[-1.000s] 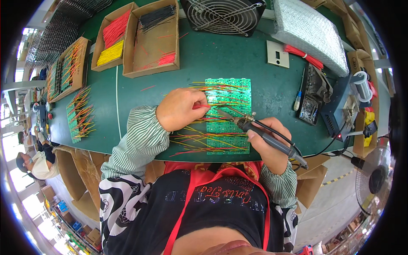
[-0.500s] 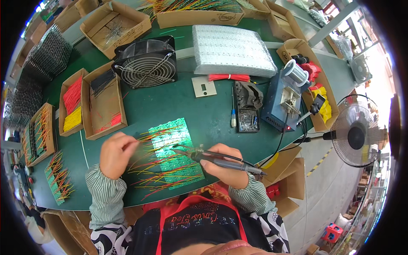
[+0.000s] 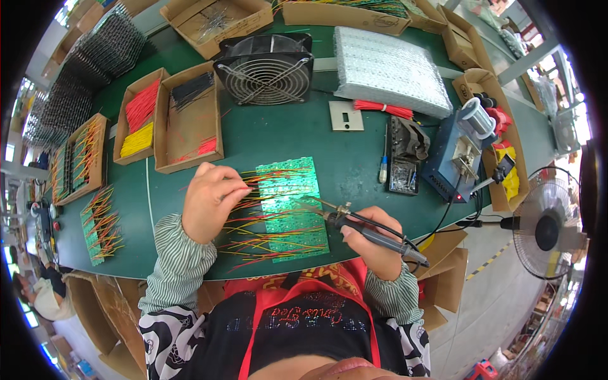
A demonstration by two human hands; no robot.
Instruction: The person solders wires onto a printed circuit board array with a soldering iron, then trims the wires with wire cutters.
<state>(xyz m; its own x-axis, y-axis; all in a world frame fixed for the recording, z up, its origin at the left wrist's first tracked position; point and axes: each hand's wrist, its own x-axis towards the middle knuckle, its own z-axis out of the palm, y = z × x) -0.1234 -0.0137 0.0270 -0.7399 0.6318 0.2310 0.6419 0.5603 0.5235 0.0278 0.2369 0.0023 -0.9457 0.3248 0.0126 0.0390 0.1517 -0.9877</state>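
Note:
My right hand is wrapped round a grey soldering iron with a thin metal tube clamped near its front. The iron's tip reaches over a green circuit board panel lying on the table. Rows of red and yellow wires stick out from the panel's left side. At the panel's upper left, my left hand is closed in a pinch on a thin red wire. Its fingers hide most of that wire.
Cardboard trays of cut wires stand at the left, near a black fan. Bubble-wrapped sheets lie at the back. On the right are a blue soldering unit with a solder reel, a black parts tray and a standing fan.
My left hand has come to the panel's upper left and now pinches a wire. The view has shifted. My right hand still holds the soldering iron over the panel.

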